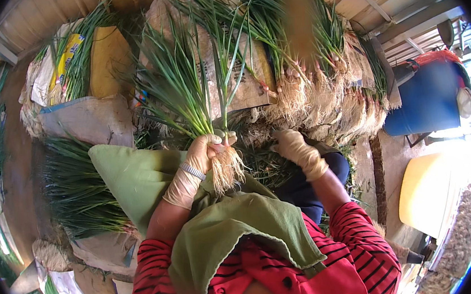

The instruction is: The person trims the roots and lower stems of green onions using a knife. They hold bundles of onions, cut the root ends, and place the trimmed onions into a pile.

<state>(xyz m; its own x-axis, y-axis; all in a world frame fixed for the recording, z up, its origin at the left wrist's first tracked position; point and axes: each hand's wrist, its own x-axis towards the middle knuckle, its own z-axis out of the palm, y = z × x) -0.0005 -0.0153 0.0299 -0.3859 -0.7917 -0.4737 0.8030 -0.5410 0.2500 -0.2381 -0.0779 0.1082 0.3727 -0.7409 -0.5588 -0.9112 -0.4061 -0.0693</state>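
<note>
My left hand (pixel 206 150), in a pale thin glove with a metal watch band over the wrist, grips a small bunch of green onions (pixel 189 104). Their long leaves fan upward and away from me. Below the fingers hang the pale stringy roots (pixel 226 171), with pinkish stem bases just above. To the right and apart from that bunch is my right hand (pixel 297 149), gloved the same way. Its fingers curl near loose trimmings (pixel 267 163), and whether anything is pinched in them is hidden. A green cloth (pixel 235 232) covers my chest and lap.
More rooted green onions (pixel 297 77) lie piled ahead on woven sacks (pixel 233 79). At my left rests another leafy heap (pixel 82 187). A blue barrel (pixel 422 95) and a yellow container (pixel 425 192) stand at the right. Sacks with onions (pixel 75 73) lie farther left.
</note>
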